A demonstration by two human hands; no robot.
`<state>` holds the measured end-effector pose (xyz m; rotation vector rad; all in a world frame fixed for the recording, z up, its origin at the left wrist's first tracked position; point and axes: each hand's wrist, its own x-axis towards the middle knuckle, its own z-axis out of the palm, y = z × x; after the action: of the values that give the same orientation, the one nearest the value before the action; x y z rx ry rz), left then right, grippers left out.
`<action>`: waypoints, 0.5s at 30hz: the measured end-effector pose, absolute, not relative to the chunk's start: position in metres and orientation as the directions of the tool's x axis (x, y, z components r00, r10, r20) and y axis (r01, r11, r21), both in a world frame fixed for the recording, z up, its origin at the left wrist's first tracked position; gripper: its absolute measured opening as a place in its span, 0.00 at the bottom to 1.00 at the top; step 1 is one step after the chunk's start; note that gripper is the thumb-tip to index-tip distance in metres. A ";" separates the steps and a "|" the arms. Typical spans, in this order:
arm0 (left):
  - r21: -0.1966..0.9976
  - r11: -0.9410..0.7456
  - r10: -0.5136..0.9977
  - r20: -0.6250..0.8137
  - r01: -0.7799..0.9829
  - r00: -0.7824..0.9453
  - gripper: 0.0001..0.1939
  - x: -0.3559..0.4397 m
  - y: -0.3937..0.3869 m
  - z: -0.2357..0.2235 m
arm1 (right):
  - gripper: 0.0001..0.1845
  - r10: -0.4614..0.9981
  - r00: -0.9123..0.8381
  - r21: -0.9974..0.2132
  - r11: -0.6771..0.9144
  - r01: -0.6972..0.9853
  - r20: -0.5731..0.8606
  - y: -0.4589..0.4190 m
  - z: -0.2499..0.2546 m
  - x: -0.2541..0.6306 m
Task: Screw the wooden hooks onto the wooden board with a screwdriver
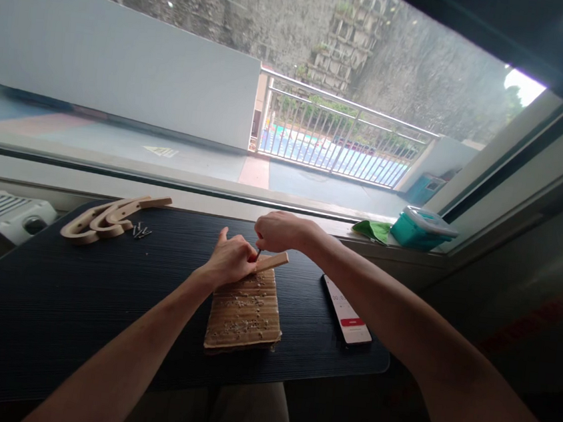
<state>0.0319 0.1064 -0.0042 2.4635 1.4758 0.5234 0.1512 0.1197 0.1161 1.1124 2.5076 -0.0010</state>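
My left hand (232,260) is closed on a pale wooden piece (273,262), its thumb sticking up. The piece lies across the far end of a corrugated cardboard pad (243,314) strewn with small crumbs; the rest of it is hidden under my fingers. Above it, my right hand (279,231) is wrapped round a thin-shafted tool (258,255) whose handle is hidden in the fist. Its dark shaft points down at the wood beside my left fingers. Whether the tip has entered the wood, I cannot tell.
Curved wooden pieces (91,226) lie at the far left of the dark table (149,318), beside several small metal screws (142,230). A phone (348,315) rests under my right forearm. On the window sill are a teal box (421,229) and a green cloth (373,230). A white heater (4,215) stands left.
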 end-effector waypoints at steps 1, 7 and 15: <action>0.363 -0.470 0.883 0.188 0.804 0.431 0.19 0.032 0.106 -0.004 | 0.14 0.711 -0.605 0.158 0.685 0.712 -0.358 0.119 0.116 0.151; 0.367 -0.475 0.880 0.195 0.800 0.434 0.17 0.032 0.106 -0.007 | 0.13 0.710 -0.601 0.162 0.685 0.711 -0.367 0.118 0.116 0.150; 0.349 -0.482 0.876 0.208 0.804 0.435 0.19 0.032 0.105 -0.005 | 0.12 0.707 -0.607 0.162 0.689 0.706 -0.363 0.119 0.114 0.152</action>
<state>0.0322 0.1045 -0.0052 2.4878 1.4763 0.5398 0.1517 0.1190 0.1142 1.1007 2.5016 0.0037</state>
